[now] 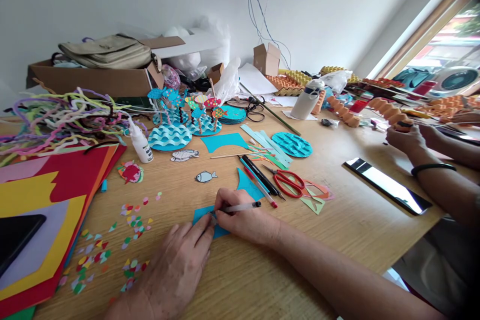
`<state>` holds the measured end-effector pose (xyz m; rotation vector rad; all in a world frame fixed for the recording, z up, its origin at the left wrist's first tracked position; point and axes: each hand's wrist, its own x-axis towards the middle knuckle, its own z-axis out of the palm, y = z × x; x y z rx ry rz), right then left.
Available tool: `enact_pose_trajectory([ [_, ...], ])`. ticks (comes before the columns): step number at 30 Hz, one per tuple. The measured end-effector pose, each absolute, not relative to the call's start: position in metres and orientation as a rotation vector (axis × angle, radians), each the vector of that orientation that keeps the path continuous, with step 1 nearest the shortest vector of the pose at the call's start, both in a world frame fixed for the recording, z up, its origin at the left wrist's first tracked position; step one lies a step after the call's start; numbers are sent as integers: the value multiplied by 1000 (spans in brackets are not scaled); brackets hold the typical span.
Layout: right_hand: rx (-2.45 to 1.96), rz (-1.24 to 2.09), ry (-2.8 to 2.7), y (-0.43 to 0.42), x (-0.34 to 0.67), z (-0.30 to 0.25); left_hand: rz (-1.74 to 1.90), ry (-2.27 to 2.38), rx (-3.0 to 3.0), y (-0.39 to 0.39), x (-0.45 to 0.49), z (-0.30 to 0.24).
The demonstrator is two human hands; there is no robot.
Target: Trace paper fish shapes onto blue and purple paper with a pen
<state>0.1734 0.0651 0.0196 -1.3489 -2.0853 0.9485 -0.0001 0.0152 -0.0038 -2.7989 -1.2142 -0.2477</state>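
Note:
A small piece of blue paper (221,230) lies on the table under both hands. My right hand (240,217) is closed around a pen (240,207) with a clear barrel and black end, its tip hidden at the paper. With fingers stretched out, my left hand (183,250) lies flat and its fingertips press on the paper's left part. Just beyond are a blue paper scrap (249,185), several pens and pencils (262,178) and red-handled scissors (290,182). A fish drawing cut-out (206,176) and a colourful paper fish (131,172) lie farther left.
Coloured paper sheets (71,195) are stacked at left, near scattered confetti (93,255). A white glue bottle (140,142) stands by blue wavy paper discs (170,137) and pipe cleaners (71,115). A phone (388,185) lies at right, near another person's hands (407,140) holding egg-carton pieces.

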Motion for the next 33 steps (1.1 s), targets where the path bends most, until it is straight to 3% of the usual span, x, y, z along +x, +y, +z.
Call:
enact_pose_trajectory([
  [17,-1384,902,-2107,65,174,19,-342,-1246,-2818,15,-1,-5],
  [33,-1337,821,-2108,64,176,13,-203,-1283,-2826,13,2,-2],
])
